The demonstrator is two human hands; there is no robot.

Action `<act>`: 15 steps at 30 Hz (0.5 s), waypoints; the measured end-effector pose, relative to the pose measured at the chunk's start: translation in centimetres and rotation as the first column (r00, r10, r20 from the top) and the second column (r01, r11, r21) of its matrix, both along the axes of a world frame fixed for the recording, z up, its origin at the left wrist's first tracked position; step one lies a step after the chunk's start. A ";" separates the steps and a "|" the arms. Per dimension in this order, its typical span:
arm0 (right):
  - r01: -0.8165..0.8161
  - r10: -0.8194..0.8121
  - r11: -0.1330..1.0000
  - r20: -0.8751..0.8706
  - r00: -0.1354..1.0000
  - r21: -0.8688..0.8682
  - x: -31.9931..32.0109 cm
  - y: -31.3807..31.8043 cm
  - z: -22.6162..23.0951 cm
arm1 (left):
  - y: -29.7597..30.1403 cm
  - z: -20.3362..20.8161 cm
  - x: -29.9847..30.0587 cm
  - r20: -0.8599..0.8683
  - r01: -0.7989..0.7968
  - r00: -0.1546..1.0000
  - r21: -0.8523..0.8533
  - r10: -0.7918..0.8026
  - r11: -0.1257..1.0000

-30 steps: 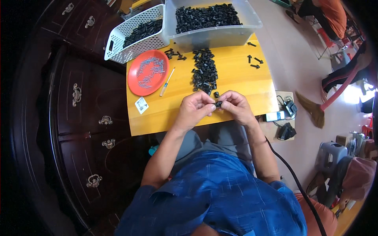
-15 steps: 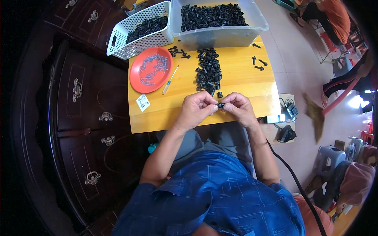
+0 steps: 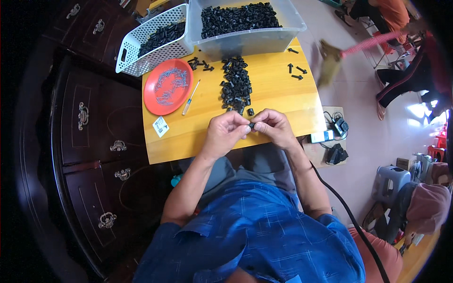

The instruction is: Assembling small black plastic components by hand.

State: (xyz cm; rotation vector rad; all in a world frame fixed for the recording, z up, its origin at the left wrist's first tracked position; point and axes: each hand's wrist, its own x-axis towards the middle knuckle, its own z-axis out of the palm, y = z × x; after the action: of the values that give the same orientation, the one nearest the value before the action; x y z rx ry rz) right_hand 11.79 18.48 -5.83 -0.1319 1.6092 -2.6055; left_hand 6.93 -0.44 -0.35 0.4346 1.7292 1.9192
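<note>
Swept up high now is the broom (image 3: 329, 63), which is lower down half a second ago; its bristles are a blur to us. Our view slides a little too, so the bench (image 3: 278, 99) sits more to the left. Our left hand (image 3: 225, 136) and right hand (image 3: 274, 129) meet near its front edge. Each grip is a pinch, and both hold one small black piece (image 3: 251, 126). Our fingers hide most of it, so we cannot tell its shape. Just beyond our fingers stands a loose black piece (image 3: 250, 112), near a long heap (image 3: 236, 82) of black bits. To the left, a red plate (image 3: 152, 94) holds thin silver bits, too tiny to make out one by one. Behind, the clear tub (image 3: 245, 45) is cut off at the top.
</note>
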 end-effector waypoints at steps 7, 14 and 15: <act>0.009 -0.008 0.996 -0.013 1.000 0.091 0.0 -0.7 0.2 | -0.5 -0.8 0.2 -0.098 -0.055 0.994 -0.158 0.040 0.986; 0.032 -0.030 0.994 -0.023 0.999 0.103 -0.1 -1.0 0.3 | 0.1 -0.7 1.0 -0.307 -0.193 0.944 -0.219 0.120 0.956; 0.034 -0.031 0.994 -0.028 0.999 0.106 -0.2 -0.9 0.4 | -0.1 -1.3 0.9 -0.295 -0.199 0.945 -0.182 0.139 0.963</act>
State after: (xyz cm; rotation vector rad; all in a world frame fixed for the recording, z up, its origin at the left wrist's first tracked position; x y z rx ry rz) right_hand 11.62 17.53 -5.41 -0.1359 1.7686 -2.5448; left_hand 7.83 -0.51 -1.65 0.5119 2.1928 1.8328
